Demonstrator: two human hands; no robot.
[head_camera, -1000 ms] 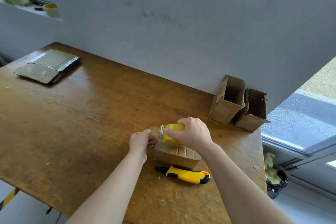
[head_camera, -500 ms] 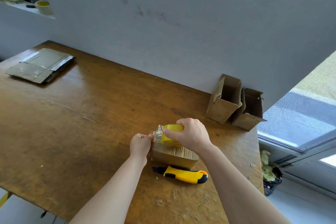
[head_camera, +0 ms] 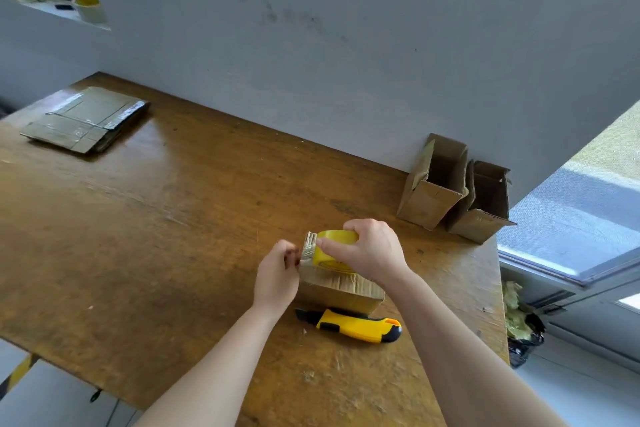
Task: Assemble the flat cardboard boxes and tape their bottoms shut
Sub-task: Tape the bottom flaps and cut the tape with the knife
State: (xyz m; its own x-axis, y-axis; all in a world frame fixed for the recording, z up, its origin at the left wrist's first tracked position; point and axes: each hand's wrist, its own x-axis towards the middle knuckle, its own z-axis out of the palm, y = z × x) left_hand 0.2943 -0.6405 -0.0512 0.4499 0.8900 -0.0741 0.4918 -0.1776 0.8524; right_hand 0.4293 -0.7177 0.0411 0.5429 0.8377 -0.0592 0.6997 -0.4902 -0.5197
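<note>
Wooden table (head_camera: 173, 236): your right hand (head_camera: 372, 251) clamps the tape roll (head_camera: 334, 248) on the box (head_camera: 341, 289); left fingers (head_camera: 289, 253), just left, pinch its loose end.

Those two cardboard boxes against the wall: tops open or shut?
Open. Both boxes show dark interiors, with their top flaps standing up.

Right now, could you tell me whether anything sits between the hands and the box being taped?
Nothing visible does. The right hand already holds the tape roll on the box, and the left hand is at its left end.
</note>
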